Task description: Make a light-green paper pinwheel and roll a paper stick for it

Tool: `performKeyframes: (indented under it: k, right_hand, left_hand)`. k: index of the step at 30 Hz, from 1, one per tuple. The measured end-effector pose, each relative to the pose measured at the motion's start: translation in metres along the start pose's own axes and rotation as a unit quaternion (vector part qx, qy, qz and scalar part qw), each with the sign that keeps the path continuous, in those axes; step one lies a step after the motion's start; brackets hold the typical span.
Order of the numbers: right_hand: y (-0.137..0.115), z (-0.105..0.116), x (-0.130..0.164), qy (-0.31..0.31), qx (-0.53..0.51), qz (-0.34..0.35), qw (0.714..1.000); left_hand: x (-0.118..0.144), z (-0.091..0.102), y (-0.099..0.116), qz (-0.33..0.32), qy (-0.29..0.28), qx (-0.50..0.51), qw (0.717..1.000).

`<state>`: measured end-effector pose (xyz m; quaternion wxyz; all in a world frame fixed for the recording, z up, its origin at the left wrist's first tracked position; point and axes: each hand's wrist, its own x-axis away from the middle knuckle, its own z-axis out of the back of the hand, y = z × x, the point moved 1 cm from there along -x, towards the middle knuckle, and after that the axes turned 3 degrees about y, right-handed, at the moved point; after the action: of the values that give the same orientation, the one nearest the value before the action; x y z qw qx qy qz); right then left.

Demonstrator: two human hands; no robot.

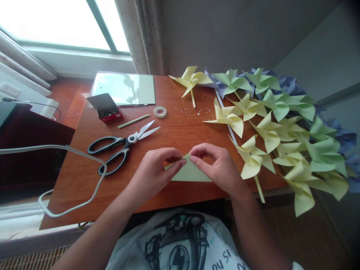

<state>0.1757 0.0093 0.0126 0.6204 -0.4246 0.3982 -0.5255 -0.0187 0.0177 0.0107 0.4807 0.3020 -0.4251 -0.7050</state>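
Both hands hold a pale green paper (191, 173) near the front edge of the table (168, 131). The left hand (153, 170) pinches the paper's top corner with its fingers close together. The right hand (218, 165) pinches the same corner from the other side. Scissors (120, 146) lie just left of the hands. Many pinwheels (281, 127) lie in a pile on the right. A tape roll (160, 111) sits farther back.

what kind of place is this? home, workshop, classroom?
Probably a room at home, used as a craft desk. A small brown wooden table stands by a window with a pale curtain; on it lie black-handled scissors, a roll of clear tape and a pile of yellow, green and blue paper pinwheels.
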Motion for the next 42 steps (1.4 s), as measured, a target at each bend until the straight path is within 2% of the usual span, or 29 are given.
performKeyframes:
  k: [7, 27, 35, 42]
  right_hand:
    - [-0.0003, 0.0016, 0.0008, -0.025, 0.009, 0.004, 1.000]
    - [-0.0024, 0.0006, -0.0002, -0.021, 0.015, -0.004, 1.000]
    - [-0.0039, 0.0006, -0.0027, -0.012, 0.035, 0.013, 0.999]
    - [-0.0033, 0.0006, -0.0070, -0.005, 0.073, 0.057, 0.996]
  left_hand:
    - [-0.0006, -0.0016, 0.0024, 0.013, -0.009, 0.018, 1.000]
    - [0.0002, -0.0030, 0.0022, 0.003, -0.002, 0.027, 1.000]
    - [-0.0009, -0.0037, 0.0004, 0.003, 0.008, 0.014, 1.000]
    - [-0.0020, -0.0064, -0.0028, 0.012, 0.011, -0.012, 1.000]
